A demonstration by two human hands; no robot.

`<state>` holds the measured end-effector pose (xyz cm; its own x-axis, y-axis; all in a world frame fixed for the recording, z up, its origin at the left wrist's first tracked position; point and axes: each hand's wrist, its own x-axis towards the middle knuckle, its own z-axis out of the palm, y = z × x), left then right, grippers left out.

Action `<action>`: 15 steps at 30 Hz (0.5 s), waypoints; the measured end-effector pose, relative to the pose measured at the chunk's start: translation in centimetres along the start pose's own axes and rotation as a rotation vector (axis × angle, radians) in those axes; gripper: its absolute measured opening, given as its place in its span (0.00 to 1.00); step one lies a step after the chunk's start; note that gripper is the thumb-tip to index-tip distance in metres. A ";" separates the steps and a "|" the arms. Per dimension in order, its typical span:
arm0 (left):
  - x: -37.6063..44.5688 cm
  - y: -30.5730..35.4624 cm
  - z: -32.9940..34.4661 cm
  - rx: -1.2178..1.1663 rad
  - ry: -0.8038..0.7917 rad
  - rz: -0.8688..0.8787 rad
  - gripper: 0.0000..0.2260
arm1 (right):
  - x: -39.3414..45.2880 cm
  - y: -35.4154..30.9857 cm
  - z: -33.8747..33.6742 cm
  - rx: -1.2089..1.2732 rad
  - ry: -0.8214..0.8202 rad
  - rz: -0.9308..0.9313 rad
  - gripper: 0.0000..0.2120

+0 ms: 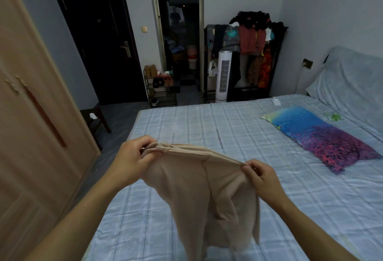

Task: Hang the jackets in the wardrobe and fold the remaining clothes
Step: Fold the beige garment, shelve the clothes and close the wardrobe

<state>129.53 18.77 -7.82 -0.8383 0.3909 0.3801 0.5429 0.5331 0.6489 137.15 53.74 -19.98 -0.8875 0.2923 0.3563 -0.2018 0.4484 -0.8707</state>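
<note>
Lighting, as I am reading it: dim, cool, bluish and even, falling softly from above; I am finding no hard shadows and no glare. The far open doorway [178,32] and the dark door [99,38] to its left are sinking into near-black, detail lost. The bed sheet [207,128] is showing as the brightest surface. Wide-angle distortion is bending the wardrobe [27,115] at the left edge and stretching the near corners. Far items are looking soft and slightly smeared; the near hands are staying reasonably sharp.
</note>
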 end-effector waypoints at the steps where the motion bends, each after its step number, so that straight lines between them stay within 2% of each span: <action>1: 0.2 -0.3 0.3 -0.009 0.003 -0.002 0.04 | 0.5 0.1 -0.1 -0.007 -0.003 0.002 0.12; 5: 1.6 -1.8 1.3 -0.054 -0.012 -0.012 0.04 | 2.1 0.8 -0.6 -0.049 -0.035 -0.016 0.10; 9: 3.8 -3.3 2.3 -0.091 -0.009 -0.042 0.04 | 3.5 1.9 -1.3 -0.090 -0.183 -0.025 0.06; 12: 6.1 -4.4 3.2 -0.092 0.004 -0.075 0.03 | 4.9 3.8 -1.1 -0.183 -0.340 -0.105 0.11; 15: 8.0 -5.8 4.4 -0.081 -0.017 -0.089 0.05 | 6.2 7.1 -0.4 -0.285 -0.408 -0.125 0.13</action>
<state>119.89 22.12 -11.44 -0.8816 0.3580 0.3075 0.4597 0.5042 0.7311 130.36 59.05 -23.83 -0.9648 -0.1063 0.2404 -0.2459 0.6882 -0.6826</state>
